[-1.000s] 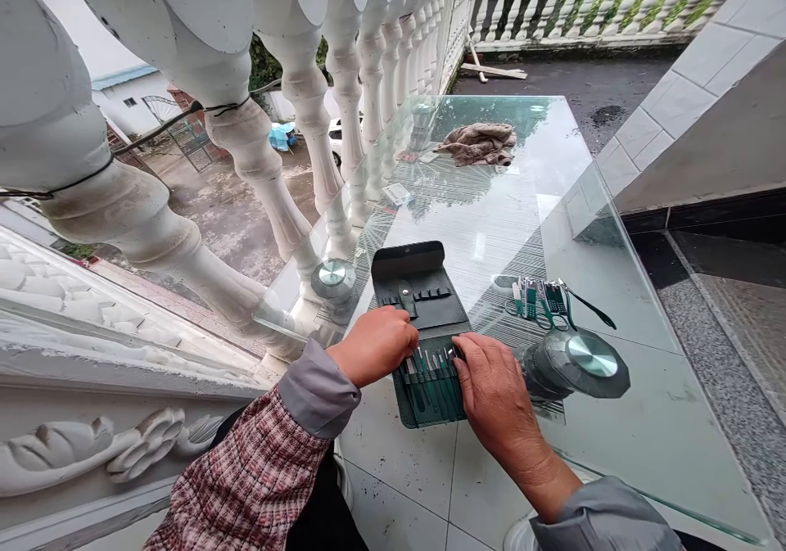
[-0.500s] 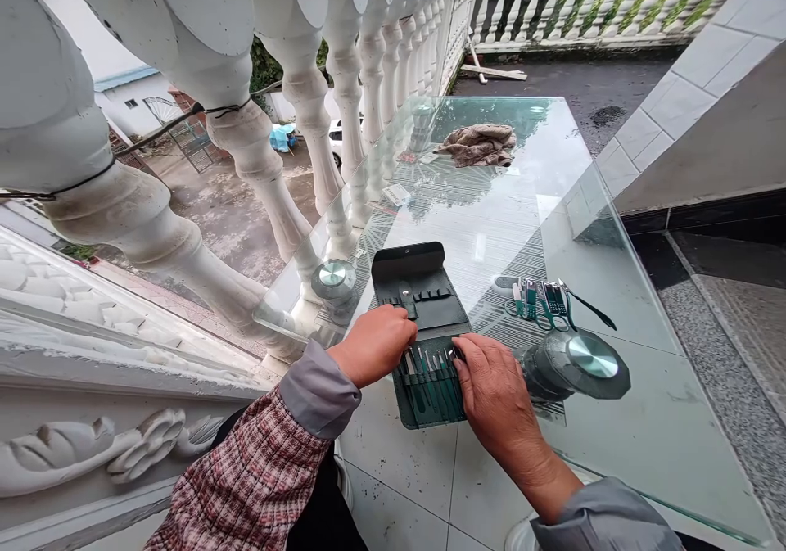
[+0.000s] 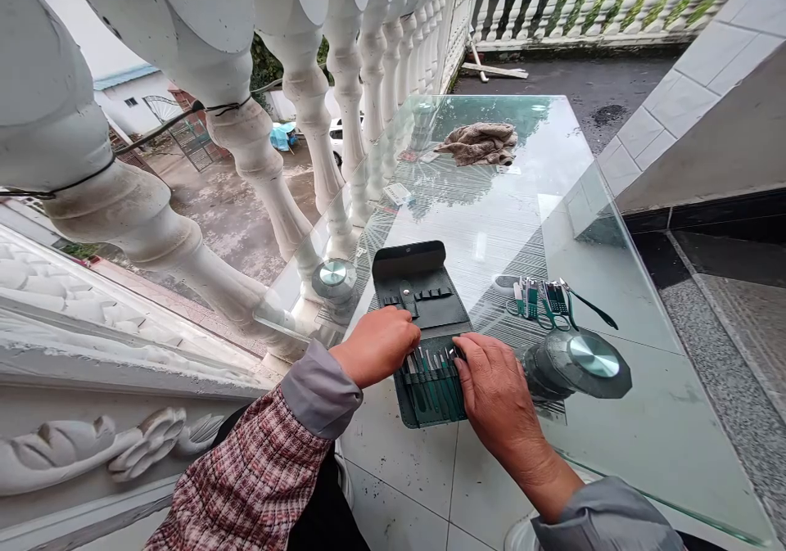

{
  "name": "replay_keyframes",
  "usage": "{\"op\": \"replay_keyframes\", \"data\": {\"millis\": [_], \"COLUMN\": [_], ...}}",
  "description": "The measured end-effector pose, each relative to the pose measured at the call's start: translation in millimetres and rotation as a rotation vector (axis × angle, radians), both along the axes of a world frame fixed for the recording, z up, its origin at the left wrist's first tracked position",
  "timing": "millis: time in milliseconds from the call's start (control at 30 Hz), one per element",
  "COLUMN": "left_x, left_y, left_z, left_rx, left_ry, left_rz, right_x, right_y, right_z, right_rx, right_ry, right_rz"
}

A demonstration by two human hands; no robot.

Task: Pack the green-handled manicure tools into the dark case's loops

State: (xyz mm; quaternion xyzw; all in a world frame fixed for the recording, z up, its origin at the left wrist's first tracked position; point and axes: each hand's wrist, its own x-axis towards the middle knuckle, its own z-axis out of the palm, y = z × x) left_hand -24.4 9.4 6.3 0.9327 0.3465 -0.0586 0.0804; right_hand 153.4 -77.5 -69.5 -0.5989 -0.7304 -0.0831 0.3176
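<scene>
A dark green manicure case (image 3: 430, 295) lies unfolded near the front of the glass table. Several slim green-handled tools (image 3: 435, 391) sit in a row under the strap of its lower panel; the loops on the upper panel hold nothing. My left hand (image 3: 381, 345) is closed over the case's left side, above the tool tips, and what its fingers grip is hidden. With thumb and fingers, my right hand (image 3: 500, 395) grips the case's right edge beside the tools. Farther right, nail clippers (image 3: 556, 299) and small green-handled scissors (image 3: 544, 313) lie grouped on the glass.
The glass table (image 3: 663, 420) stands on thick pedestals with shiny round caps (image 3: 593, 356). A crumpled brown cloth (image 3: 479, 143) lies at its far end. White balusters (image 3: 264, 174) line the left side, and a tiled sloping wall (image 3: 669, 101) rises on the right.
My left hand has shifted very slightly to the right over the case. My right hand and the case are almost unmoved.
</scene>
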Motion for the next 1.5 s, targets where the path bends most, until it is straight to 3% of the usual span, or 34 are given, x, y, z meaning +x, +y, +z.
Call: {"op": "replay_keyframes", "data": {"millis": [400,967,1100,1267,1400,1500], "left_x": [-2,5,1,0,6,11], "left_y": [1,-1,2,2,3,5], "left_z": [5.6,3.6,4.9,2.0,-2.4,-3.8], "left_rx": [0.054,0.203,0.319,0.332,0.286,0.252], "left_ry": [-0.03,-0.087,-0.037,-0.014,0.024,0.042], "left_rz": [0.147,0.251,0.35,0.385,0.347,0.329], "right_x": [3,1,32,105,137,141], "right_y": [-2,-1,10,38,58,67], "right_z": [4.8,13.6,30.7,50.7,50.3,44.0], "right_rx": [-0.029,-0.047,-0.019,-0.09,-0.044,-0.062], "right_ry": [0.282,0.341,0.446,0.824,1.072,1.076], "right_rz": [0.048,0.03,-0.059,-0.361,-0.487,-0.489]}}
